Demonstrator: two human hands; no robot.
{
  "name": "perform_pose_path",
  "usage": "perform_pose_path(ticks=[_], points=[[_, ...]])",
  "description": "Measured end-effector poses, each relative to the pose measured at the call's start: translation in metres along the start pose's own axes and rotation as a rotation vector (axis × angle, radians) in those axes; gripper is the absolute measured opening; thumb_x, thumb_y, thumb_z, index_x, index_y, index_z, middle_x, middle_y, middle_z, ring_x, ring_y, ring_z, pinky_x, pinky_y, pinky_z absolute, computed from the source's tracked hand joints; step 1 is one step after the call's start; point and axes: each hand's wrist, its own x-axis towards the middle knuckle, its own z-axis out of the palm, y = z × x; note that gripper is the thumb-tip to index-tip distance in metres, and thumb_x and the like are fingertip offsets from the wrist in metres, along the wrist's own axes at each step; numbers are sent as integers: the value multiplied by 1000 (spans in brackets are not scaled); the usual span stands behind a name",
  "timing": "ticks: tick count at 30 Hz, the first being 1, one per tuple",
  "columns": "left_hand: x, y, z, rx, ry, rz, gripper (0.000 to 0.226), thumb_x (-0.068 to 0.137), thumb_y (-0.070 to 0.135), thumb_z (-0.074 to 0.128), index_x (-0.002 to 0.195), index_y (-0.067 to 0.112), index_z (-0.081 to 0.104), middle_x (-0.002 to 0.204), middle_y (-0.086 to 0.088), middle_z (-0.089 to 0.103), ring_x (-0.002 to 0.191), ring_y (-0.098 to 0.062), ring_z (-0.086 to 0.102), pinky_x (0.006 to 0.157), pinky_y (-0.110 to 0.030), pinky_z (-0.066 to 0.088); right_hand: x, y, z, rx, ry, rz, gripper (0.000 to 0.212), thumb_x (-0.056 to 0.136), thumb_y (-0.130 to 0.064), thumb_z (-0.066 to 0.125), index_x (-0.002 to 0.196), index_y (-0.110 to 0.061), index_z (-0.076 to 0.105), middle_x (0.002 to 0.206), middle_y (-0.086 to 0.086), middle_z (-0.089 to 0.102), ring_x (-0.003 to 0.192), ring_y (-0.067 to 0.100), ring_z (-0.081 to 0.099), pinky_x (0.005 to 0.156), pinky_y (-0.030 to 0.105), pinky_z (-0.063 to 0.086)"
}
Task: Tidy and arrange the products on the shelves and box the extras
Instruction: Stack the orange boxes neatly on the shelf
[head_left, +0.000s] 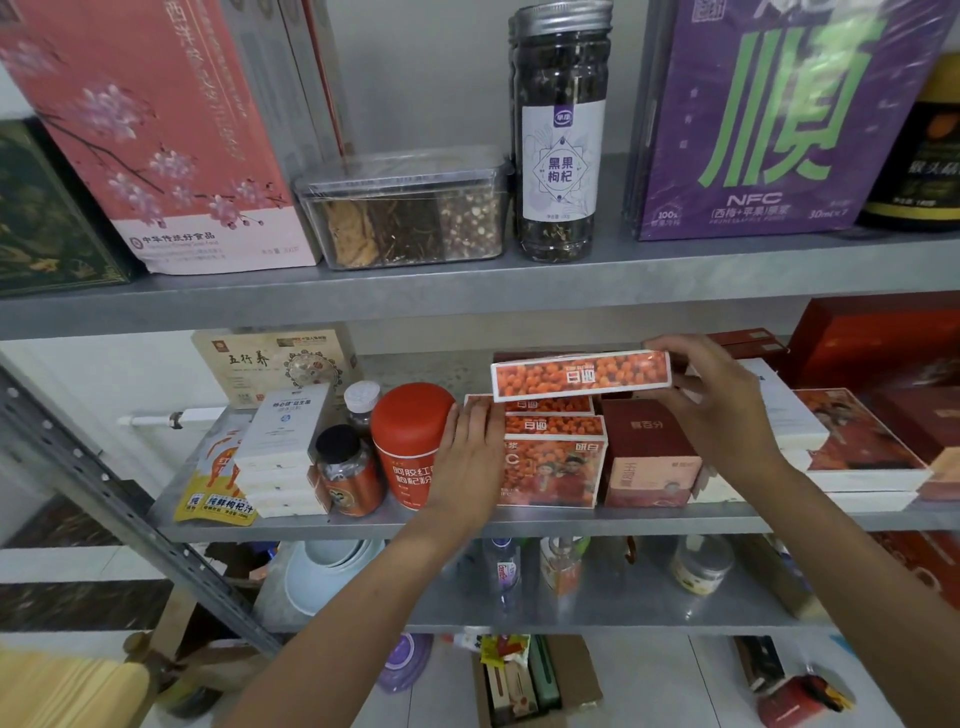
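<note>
Orange berry-printed box (579, 375) is pinched between the thumb and curled fingers of the right hand (727, 410), just above the matching stack (553, 462). The left hand (467, 457) presses straight fingers against that stack's side, with the red canister (410, 441) just beyond them. Stacking, I'd judge; next, lower it squarely.

The shelf (467, 291) is finished in plain grey metal. The flat box (581, 375) is covered with a pattern of orange berries and edged in white. The tub (410, 441) is coloured red, with pale yellow characters. A pink carton (156, 130) is printed with pale blossom on dark branches. A purple carton (779, 119) is marked with a large green character. The tall jar (561, 130) is capped in silver and labelled in white and lilac.
</note>
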Motion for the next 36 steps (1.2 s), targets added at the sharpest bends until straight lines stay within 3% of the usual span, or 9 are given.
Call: perform_pose_path(ticks=[5, 8, 12, 16, 18, 21, 25, 30, 36], points=[[-5, 8, -7, -380, 140, -113, 84, 81, 11, 76, 150, 8, 28, 149, -20, 28, 138, -32, 31, 117, -42, 30, -32, 4, -12, 17, 71, 32, 37, 80, -10, 73, 115, -7, 61, 117, 11, 64, 107, 0, 48, 84, 9, 38], [-6, 16, -15, -618, 257, -179, 92, 79, 12, 79, 153, 18, 25, 147, -17, 26, 136, -24, 32, 111, -29, 32, -44, 1, -19, -12, 79, -18, 37, 82, -11, 66, 117, -2, 61, 117, 17, 64, 111, -4, 44, 88, 14, 38], [-5, 28, -38, -806, 316, -58, 88, 73, 13, 85, 147, 27, 38, 139, -4, 30, 131, -13, 37, 109, -10, 29, -55, -6, -24, -32, 75, -50, 39, 81, -16, 62, 115, 2, 61, 116, 19, 65, 111, 11, 50, 91, 16, 39], [-8, 37, -64, -885, 363, 35, 56, 73, 5, 82, 121, 24, 60, 126, -1, 53, 121, -19, 50, 105, -40, 44, -64, -11, -28, -92, 114, -86, 43, 74, 4, 75, 114, 3, 62, 116, 21, 65, 112, 19, 54, 96, 24, 42], [-10, 39, -75, -897, 392, 43, 48, 73, 3, 82, 114, 20, 64, 119, 1, 62, 115, -17, 54, 101, -40, 45, -65, -13, -34, -72, 129, -153, 45, 76, 1, 73, 118, -2, 58, 119, 18, 64, 116, 20, 53, 100, 26, 43], [-14, 39, -88, -909, 425, 44, 41, 72, 2, 83, 110, 13, 68, 114, 0, 66, 111, -18, 58, 97, -35, 45, -63, -16, -42, -10, 89, -208, 54, 79, -17, 71, 128, -14, 48, 132, 2, 51, 127, 11, 44, 110, 13, 30], [-25, 37, -105, -1160, 271, -57, 44, 73, -7, 80, 107, 19, 67, 107, 1, 69, 103, -14, 65, 85, -24, 52, -59, -21, -49, 115, -25, -51, 69, 74, -26, 73, 136, -18, 45, 139, -5, 48, 132, 1, 39, 110, 11, 28], [-35, 34, -117, -1429, 131, -224, 43, 65, 25, 79, 105, 27, 64, 100, 11, 73, 95, -6, 69, 74, -16, 55, -54, -23, -63, 311, -151, 88, 41, 67, -25, 77, 105, -28, 61, 100, -29, 67, 99, -9, 60, 86, 4, 42], [-43, 37, -109, -1566, -185, -436, 50, 75, 36, 68, 122, 25, 55, 111, 8, 73, 103, -14, 69, 78, -22, 57, -65, -27, -48, 647, -211, 471, 40, 63, -37, 74, 99, -20, 70, 93, -8, 75, 85, 8, 71, 64, 17, 55]])
